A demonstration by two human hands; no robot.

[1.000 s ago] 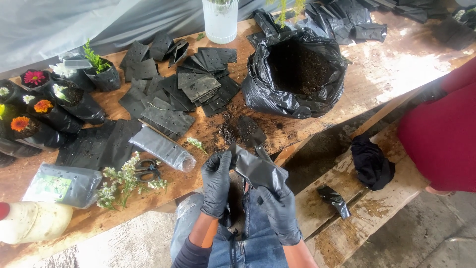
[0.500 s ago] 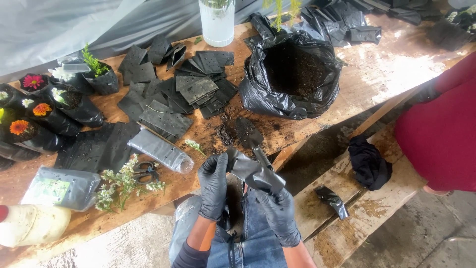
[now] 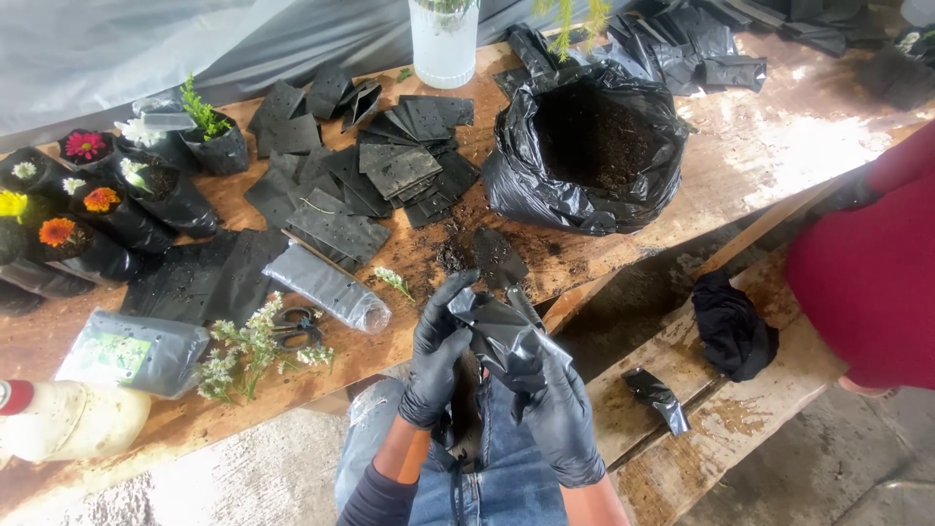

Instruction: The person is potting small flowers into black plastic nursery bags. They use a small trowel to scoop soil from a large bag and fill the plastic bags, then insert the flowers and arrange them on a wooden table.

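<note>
Both hands wear black gloves. The left hand (image 3: 438, 356) curls its fingers (image 3: 450, 297) around the left edge of a small black plastic nursery bag (image 3: 499, 333); the right hand (image 3: 557, 409) pinches the same bag from below and to the right. Both grasps are closed on the bag, which sits crumpled between the hands, above the lap and just off the near edge of the wooden table (image 3: 760, 146). Whether its mouth is open cannot be told.

At 12 o'clock from the hands, loose soil (image 3: 458, 255) lies spilled on the table. At 1 o'clock, farther out, a large black sack of soil (image 3: 584, 146) stands open. At 11 o'clock lies a spread of flat, empty black bags (image 3: 390, 175). At 9 o'clock lie scissors (image 3: 297, 326) among white flower sprigs (image 3: 243, 341).

Judged progress: at 10 o'clock, at the far left, several filled bags with flowers (image 3: 88, 209) stand finished. The held bag appears empty, and many flat bags remain unfilled, so most of the work looks outstanding.
</note>
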